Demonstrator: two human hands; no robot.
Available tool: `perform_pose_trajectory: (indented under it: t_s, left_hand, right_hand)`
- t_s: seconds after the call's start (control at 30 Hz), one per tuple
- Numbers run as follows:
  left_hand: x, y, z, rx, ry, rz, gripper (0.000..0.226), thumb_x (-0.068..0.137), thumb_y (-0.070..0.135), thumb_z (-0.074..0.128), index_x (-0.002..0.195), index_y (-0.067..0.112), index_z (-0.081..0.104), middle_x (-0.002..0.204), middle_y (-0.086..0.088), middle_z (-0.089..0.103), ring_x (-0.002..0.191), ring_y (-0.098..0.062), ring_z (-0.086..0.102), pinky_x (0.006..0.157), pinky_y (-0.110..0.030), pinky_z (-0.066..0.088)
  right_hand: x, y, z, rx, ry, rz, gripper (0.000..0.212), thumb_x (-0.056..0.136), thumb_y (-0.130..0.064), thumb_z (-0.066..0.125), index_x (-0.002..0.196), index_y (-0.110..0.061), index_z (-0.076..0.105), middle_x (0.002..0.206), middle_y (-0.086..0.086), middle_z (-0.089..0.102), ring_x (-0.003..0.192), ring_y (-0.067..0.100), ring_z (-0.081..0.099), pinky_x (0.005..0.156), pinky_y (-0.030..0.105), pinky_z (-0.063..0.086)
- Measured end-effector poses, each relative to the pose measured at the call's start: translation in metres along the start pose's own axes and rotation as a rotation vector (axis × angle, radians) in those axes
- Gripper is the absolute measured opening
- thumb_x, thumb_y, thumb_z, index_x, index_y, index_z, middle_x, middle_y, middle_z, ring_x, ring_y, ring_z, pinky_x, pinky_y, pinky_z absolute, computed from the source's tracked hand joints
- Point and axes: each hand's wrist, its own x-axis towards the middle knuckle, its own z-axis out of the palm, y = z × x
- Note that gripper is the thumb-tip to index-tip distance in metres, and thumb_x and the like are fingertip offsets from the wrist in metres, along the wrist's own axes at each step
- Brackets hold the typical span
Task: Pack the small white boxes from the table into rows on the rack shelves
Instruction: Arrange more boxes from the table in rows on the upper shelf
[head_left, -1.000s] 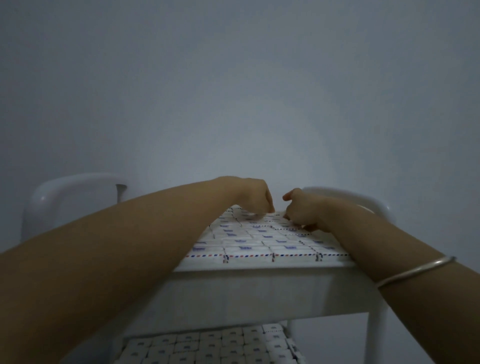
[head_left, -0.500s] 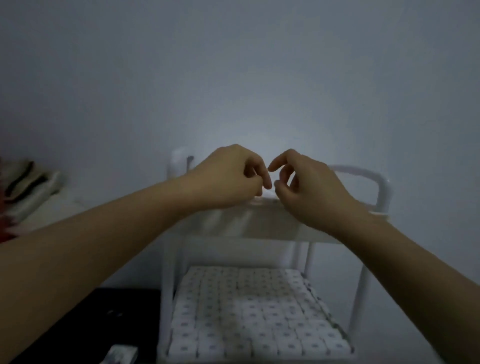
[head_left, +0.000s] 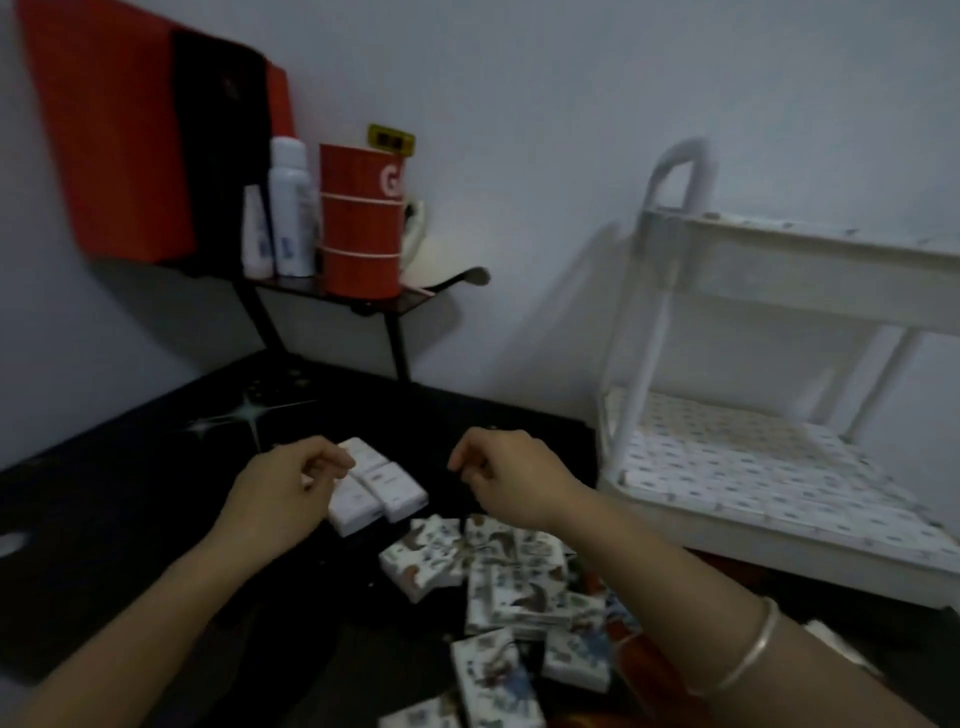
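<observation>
White boxes (head_left: 382, 488) beside left hand (head_left: 280, 493), right hand (head_left: 511, 486) apart — rack (head_left: 810, 270) beyond

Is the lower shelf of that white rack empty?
No, the lower shelf is covered with tight rows of small white boxes.
</observation>
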Motion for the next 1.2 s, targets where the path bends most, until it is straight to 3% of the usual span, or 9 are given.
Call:
perform_pose_trajectory:
  t_s: [0.17,0.37,0.47,0.63,0.8,0.9,1.0,1.13,1.2]
  left_hand:
    - [-0.012,-0.041,-0.001,0.159,0.1,0.088,0.023,0.089,0.014,0.059,0.104,0.029,0.068,0.101,0.012,0.062,0.095,-0.01,0.055,0.081,-0.029,0.046]
    - [-0.004,-0.037,0.025,0.276,0.13,0.136,0.029,0.093,0.031,0.053,0.12,0.028,0.062,0.109,0.007,0.056,0.098,-0.01,0.053,0.081,-0.027,0.047]
    - [0.008,-0.04,0.031,0.398,0.117,0.157,0.035,0.097,0.033,0.045,0.128,0.026,0.057,0.124,0.006,0.049,0.11,-0.011,0.046,0.088,-0.025,0.043]
    - [0.02,-0.05,0.028,0.564,-0.02,0.247,0.039,0.095,0.049,0.045,0.127,0.032,0.057,0.128,0.01,0.054,0.114,-0.012,0.041,0.094,-0.027,0.035]
    - [0.02,-0.047,0.024,0.535,-0.135,0.346,0.04,0.082,0.064,0.055,0.111,0.037,0.059,0.112,0.016,0.06,0.121,-0.007,0.037,0.098,-0.025,0.028]
    - [0.017,-0.043,0.026,0.472,-0.186,0.302,0.045,0.083,0.063,0.057,0.117,0.032,0.054,0.109,0.012,0.063,0.108,-0.008,0.049,0.092,-0.026,0.035]
    - [0.016,-0.038,0.026,0.324,-0.237,0.196,0.054,0.079,0.058,0.067,0.122,0.031,0.048,0.104,0.012,0.064,0.097,-0.006,0.055,0.084,-0.026,0.043]
    - [0.017,-0.024,0.025,0.039,-0.249,0.051,0.056,0.069,0.042,0.083,0.113,0.031,0.05,0.097,0.013,0.06,0.088,-0.002,0.057,0.08,-0.024,0.049]
    - [0.018,-0.01,0.022,-0.056,-0.23,0.065,0.051,0.068,0.033,0.086,0.109,0.033,0.056,0.097,0.011,0.059,0.083,-0.001,0.056,0.074,-0.02,0.047]
  right_hand:
    - [0.06,-0.02,0.054,0.052,-0.135,0.09,0.039,0.099,-0.015,0.041,0.137,-0.014,0.052,0.142,0.011,0.049,0.127,0.028,0.049,0.105,0.034,0.04]
    - [0.093,-0.028,0.085,-0.172,-0.242,0.285,0.058,0.095,-0.055,0.044,0.129,-0.008,0.055,0.131,0.016,0.053,0.118,0.031,0.052,0.095,0.037,0.046]
    - [0.092,-0.026,0.082,-0.033,-0.21,0.272,0.05,0.089,-0.052,0.059,0.121,-0.014,0.058,0.117,0.006,0.063,0.105,0.022,0.06,0.079,0.031,0.048]
    - [0.08,-0.021,0.073,0.177,-0.077,0.244,0.047,0.081,-0.029,0.075,0.118,-0.019,0.048,0.113,0.001,0.058,0.103,0.019,0.058,0.085,0.031,0.05]
    - [0.065,-0.012,0.051,0.292,0.038,0.165,0.051,0.082,-0.028,0.075,0.126,-0.022,0.051,0.097,-0.009,0.052,0.088,0.006,0.053,0.073,0.017,0.04]
    - [0.054,-0.01,0.033,0.276,0.051,0.107,0.041,0.083,-0.029,0.075,0.121,-0.025,0.06,0.085,-0.017,0.049,0.076,-0.002,0.049,0.063,0.011,0.036]
    - [0.044,-0.012,0.015,0.327,0.05,0.064,0.037,0.082,-0.032,0.076,0.116,-0.027,0.064,0.094,-0.012,0.06,0.088,0.005,0.058,0.076,0.02,0.048]
    - [0.024,-0.015,-0.013,0.319,0.099,0.015,0.035,0.081,-0.035,0.076,0.114,-0.03,0.064,0.082,-0.009,0.056,0.073,0.006,0.055,0.066,0.024,0.048]
    - [0.012,-0.012,-0.029,0.332,0.124,0.015,0.032,0.082,-0.033,0.075,0.112,-0.029,0.064,0.091,0.001,0.064,0.082,0.017,0.063,0.074,0.035,0.054]
